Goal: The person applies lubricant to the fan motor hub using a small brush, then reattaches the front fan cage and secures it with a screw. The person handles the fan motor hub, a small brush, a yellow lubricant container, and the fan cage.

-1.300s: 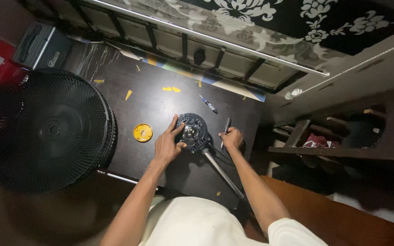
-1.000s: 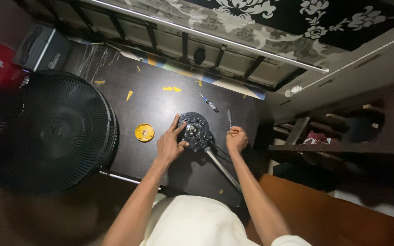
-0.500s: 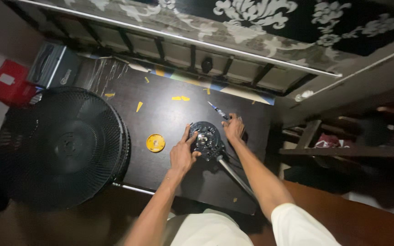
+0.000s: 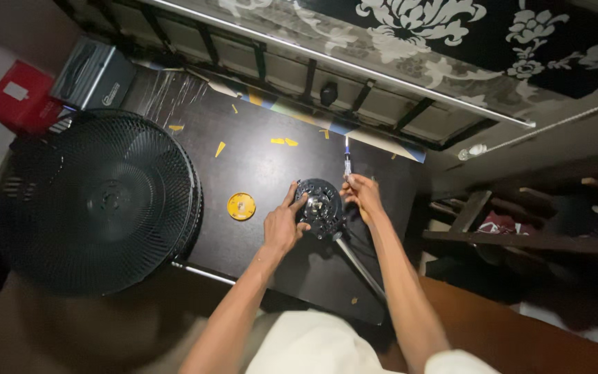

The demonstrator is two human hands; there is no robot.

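My left hand (image 4: 282, 226) steadies the stiff, heavy-looking round motor hub (image 4: 318, 206) by its rim near the table's (image 4: 257, 166) right edge, while my right hand (image 4: 362, 196) pinches a slim screwdriver (image 4: 347, 163).

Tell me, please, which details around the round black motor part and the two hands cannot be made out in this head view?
- Right hand: its grip on the thin tool is too small to judge.
- Round motor part: screws too small and dim; the left hand covers its near edge.
- Metal pole: lower end lost in shadow.

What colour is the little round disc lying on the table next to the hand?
The small round disc is yellow-orange, lying on the dark table; the head view shows it.
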